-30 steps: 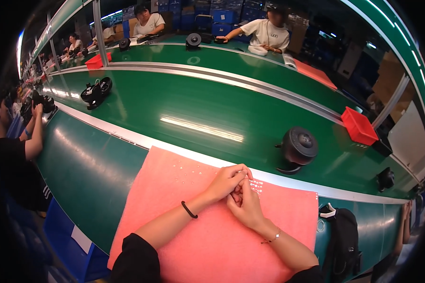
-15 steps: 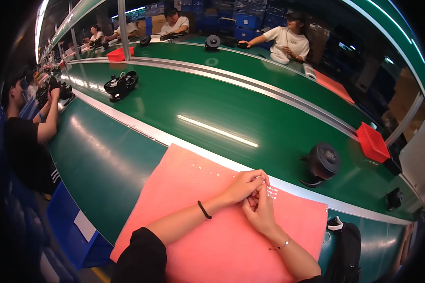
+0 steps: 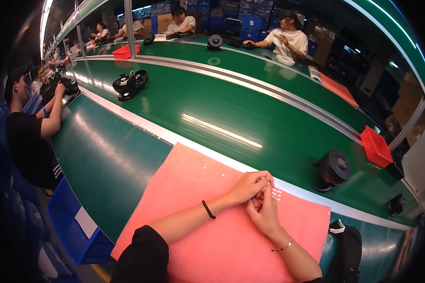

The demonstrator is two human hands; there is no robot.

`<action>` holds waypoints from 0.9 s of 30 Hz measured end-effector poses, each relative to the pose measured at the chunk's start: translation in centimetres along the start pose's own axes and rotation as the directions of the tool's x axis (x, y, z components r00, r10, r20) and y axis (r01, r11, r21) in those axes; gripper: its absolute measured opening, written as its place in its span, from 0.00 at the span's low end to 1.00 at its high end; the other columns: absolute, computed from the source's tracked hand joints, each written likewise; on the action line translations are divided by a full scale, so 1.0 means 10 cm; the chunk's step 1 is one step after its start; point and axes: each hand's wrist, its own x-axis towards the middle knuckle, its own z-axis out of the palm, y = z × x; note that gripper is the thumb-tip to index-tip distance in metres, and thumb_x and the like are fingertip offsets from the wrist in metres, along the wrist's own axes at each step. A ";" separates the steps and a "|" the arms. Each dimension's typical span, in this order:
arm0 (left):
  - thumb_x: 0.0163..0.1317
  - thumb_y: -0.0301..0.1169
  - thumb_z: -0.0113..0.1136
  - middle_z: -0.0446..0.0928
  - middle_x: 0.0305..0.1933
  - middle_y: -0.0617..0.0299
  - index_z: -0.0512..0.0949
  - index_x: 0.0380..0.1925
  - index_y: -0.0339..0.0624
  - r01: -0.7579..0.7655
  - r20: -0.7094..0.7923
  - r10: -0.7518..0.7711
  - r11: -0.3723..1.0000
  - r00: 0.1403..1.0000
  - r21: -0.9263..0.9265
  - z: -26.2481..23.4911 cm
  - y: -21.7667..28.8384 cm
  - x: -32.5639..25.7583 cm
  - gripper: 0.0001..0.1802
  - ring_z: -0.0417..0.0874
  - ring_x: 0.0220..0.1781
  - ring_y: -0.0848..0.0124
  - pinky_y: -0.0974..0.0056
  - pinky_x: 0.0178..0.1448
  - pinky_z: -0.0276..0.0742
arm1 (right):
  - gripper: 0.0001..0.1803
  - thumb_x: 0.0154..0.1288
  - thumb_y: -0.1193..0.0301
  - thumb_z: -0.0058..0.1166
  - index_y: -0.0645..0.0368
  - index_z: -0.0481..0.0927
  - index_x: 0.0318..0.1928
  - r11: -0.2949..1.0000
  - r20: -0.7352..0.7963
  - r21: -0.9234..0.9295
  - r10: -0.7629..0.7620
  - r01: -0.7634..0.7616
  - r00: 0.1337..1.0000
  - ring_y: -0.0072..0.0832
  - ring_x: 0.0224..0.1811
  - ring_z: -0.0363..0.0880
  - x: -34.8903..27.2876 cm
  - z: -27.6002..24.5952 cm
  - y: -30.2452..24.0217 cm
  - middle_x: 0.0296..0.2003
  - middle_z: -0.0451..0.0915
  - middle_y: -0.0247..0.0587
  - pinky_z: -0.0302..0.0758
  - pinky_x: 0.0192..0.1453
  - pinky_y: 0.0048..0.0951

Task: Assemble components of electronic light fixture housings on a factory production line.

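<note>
My left hand (image 3: 250, 185) and my right hand (image 3: 265, 216) meet over the far part of a pink cloth mat (image 3: 212, 245). The fingertips of both are pinched together and touch. Whatever they hold is too small or too hidden to make out. Just right of the fingertips, small shiny pieces (image 3: 276, 195) lie in short rows on the mat. More tiny clear pieces (image 3: 210, 175) are scattered on it to the left of my hands.
Beyond the mat's metal edge runs a green conveyor belt (image 3: 198, 104). It carries a round black device (image 3: 335, 168) and an opened black device (image 3: 130, 85). A red bin (image 3: 376, 146) stands far right. Co-workers sit left and across. A black strap-like item (image 3: 348, 250) lies right.
The black devices on the near belt have shifted slightly right. Across the line, a person has raised one hand with something white. My hands keep nearly the same pinched pose.
</note>
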 end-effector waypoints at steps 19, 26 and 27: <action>0.66 0.34 0.42 0.66 0.16 0.71 0.74 0.32 0.39 0.000 0.004 0.000 1.000 1.000 -0.004 0.01 -0.02 0.00 0.13 0.66 0.17 0.85 0.77 0.21 0.63 | 0.14 0.54 0.81 0.49 0.61 0.59 0.37 1.000 0.012 0.009 0.003 -0.003 1.000 0.16 0.19 0.62 0.01 -0.01 0.00 0.21 0.67 0.34 0.61 0.22 0.20; 0.66 0.34 0.42 0.67 0.16 0.70 0.73 0.32 0.39 -0.005 0.014 0.005 1.000 1.000 -0.009 0.00 -0.03 0.01 0.13 0.66 0.16 0.84 0.77 0.20 0.64 | 0.14 0.54 0.81 0.49 0.61 0.59 0.37 1.000 0.008 0.008 0.008 -0.008 1.000 0.17 0.19 0.63 0.01 -0.02 -0.01 0.21 0.68 0.34 0.62 0.23 0.20; 0.66 0.34 0.41 0.67 0.16 0.70 0.73 0.32 0.38 -0.003 0.018 0.003 1.000 1.000 -0.011 0.00 -0.02 0.01 0.13 0.66 0.16 0.84 0.77 0.20 0.64 | 0.14 0.54 0.81 0.49 0.61 0.59 0.37 1.000 0.008 0.011 0.007 -0.008 1.000 0.17 0.19 0.63 0.01 -0.02 -0.02 0.21 0.68 0.34 0.62 0.23 0.20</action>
